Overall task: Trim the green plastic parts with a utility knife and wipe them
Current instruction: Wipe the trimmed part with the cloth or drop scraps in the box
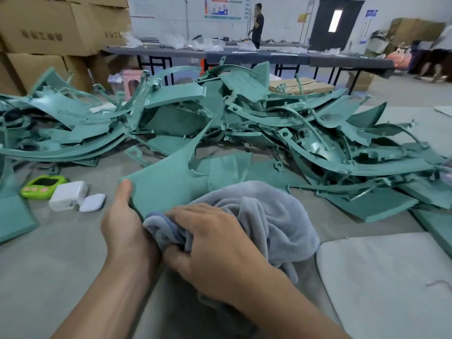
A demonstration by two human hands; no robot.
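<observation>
A flat green plastic part [168, 182] with a long pointed tip lies in front of me on the grey table [61, 253]. My left hand [124, 226] holds its near left edge, thumb along the side. My right hand [210, 238] grips a bunched grey cloth [274, 216] and presses it onto the part's near edge. A big heap of green plastic parts [244, 118] covers the table behind. No utility knife shows in this view.
A green timer [44, 186], a white charger [68, 199] and a white earbud case [93, 203] lie at the left. A pale foam pad [391, 277] sits at the right. Cardboard boxes [49, 28] stand at the back left; a person [258, 25] stands by far tables.
</observation>
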